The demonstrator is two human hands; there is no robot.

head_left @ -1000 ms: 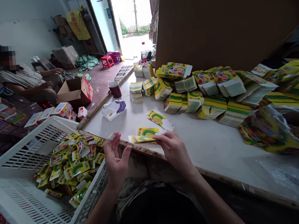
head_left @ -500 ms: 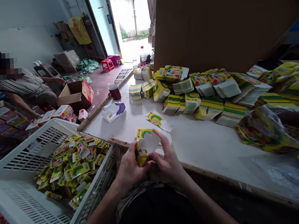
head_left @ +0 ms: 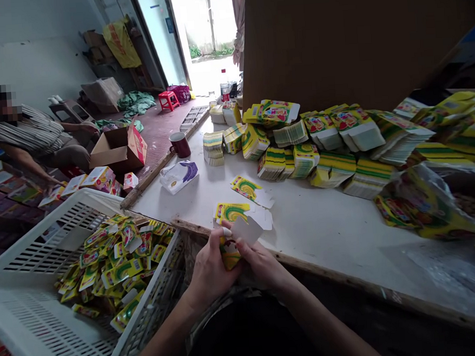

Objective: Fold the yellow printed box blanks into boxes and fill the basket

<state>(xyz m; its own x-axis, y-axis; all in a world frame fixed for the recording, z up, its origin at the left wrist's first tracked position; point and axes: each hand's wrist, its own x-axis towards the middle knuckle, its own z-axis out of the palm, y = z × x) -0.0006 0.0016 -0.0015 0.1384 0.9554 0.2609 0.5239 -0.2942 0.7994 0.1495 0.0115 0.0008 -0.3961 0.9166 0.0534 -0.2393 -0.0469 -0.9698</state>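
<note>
My left hand point(head_left: 211, 266) and my right hand point(head_left: 262, 263) are closed together on a small yellow and green carton blank point(head_left: 236, 242), held at the near edge of the white table point(head_left: 326, 231). Its white flap stands up between my fingers. Two more flat blanks lie on the table just beyond: one point(head_left: 232, 212) close to my hands, another point(head_left: 247, 187) farther out. At my left a white slatted crate point(head_left: 38, 300) holds several folded yellow cartons point(head_left: 113, 260).
Stacks of flat yellow blanks point(head_left: 333, 144) line the back of the table before a brown cardboard sheet point(head_left: 353, 34). A maroon mug point(head_left: 179, 144) and a white packet point(head_left: 179, 175) sit at the left. A crinkled plastic bag point(head_left: 430, 208) lies right. A seated person point(head_left: 27, 138) works far left.
My right hand lifted a flat blank off the table and brought it to my left hand. Both hands now grip it nearer my body, with its white flap raised.
</note>
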